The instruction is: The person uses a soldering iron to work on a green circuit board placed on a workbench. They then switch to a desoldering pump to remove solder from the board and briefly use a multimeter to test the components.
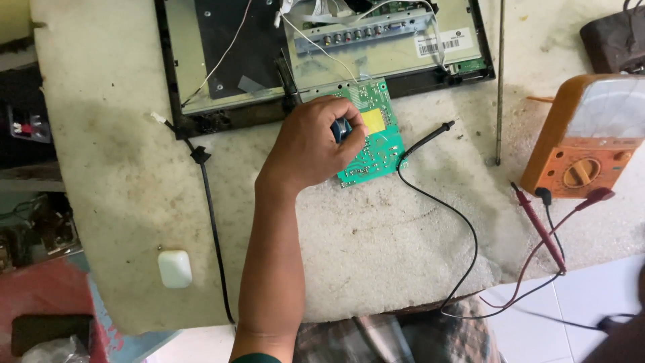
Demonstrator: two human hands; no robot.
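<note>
A green circuit board [373, 134] is being worked on at the far middle of the bench [121, 168], just near an opened flat-screen chassis [222, 60]. The left hand [312, 144], its grip closed around a small blue tool [341, 129], is being pressed onto it. The black probe [430, 138] is lying just right; steady placement seems needed next. The right hand is out of view.

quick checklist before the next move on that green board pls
1. Left hand on the board: ok, it grips a small blue part over it.
2. Right hand: cannot tell, not in view.
3. Black probe near: ok, tip lies at the board's right edge, unheld.
4. Red probe near: not ok, it lies off by the meter.
5. Both leads plugged into the meter: ok.
6. Meter dial setting: cannot tell, too small.
</note>
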